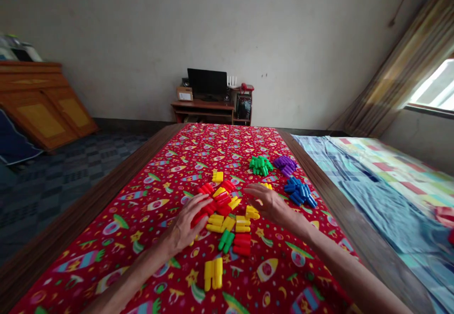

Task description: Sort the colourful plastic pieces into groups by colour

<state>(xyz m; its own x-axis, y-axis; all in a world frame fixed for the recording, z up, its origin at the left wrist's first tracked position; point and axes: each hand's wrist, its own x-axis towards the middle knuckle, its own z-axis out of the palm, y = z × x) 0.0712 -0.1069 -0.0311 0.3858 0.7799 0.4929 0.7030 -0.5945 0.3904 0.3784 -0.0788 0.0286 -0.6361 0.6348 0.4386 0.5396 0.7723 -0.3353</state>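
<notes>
table point(333, 205) under a red cloth point(142, 252). one left hand point(187, 220): fingers slightly spread, on the left side of the red heap point(222, 197). one right hand point(271, 204): fingers loosely curved, thumb apart, between the red heap and the table's right edge; cannot tell whether it touches anything. yellow blocks point(243, 223): among and around the red heap, one set lying nearest the viewer. one green pair point(226, 241): beside a red block point(241, 244). near the right edge: blue pile point(300, 191), purple pile point(285, 165), green pile point(260, 165).
</notes>
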